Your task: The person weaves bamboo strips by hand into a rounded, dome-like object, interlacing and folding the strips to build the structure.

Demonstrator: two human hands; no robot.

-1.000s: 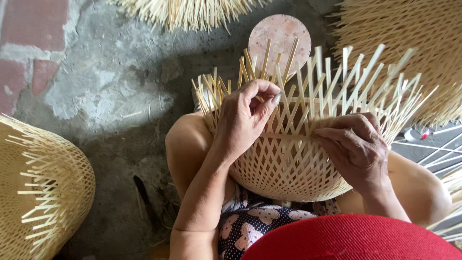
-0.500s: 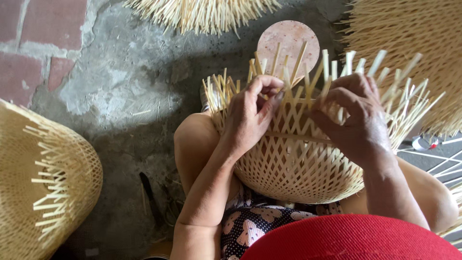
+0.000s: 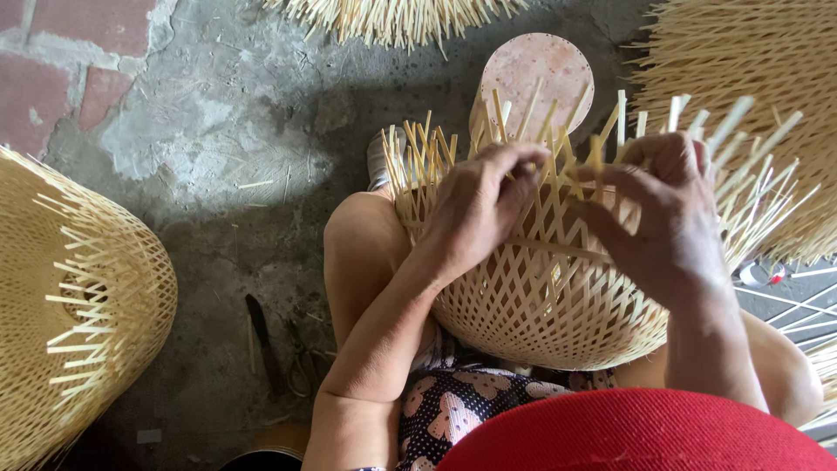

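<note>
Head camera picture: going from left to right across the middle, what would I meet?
Finished woven basket → dark tool on the floor → left hand → right hand, both on the half-woven basket in the lap.

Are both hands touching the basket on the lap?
Touching. The head view shows the left hand pressed on the woven basket and pinching its upright strips, and the right hand gripping strips at the rim.
</note>
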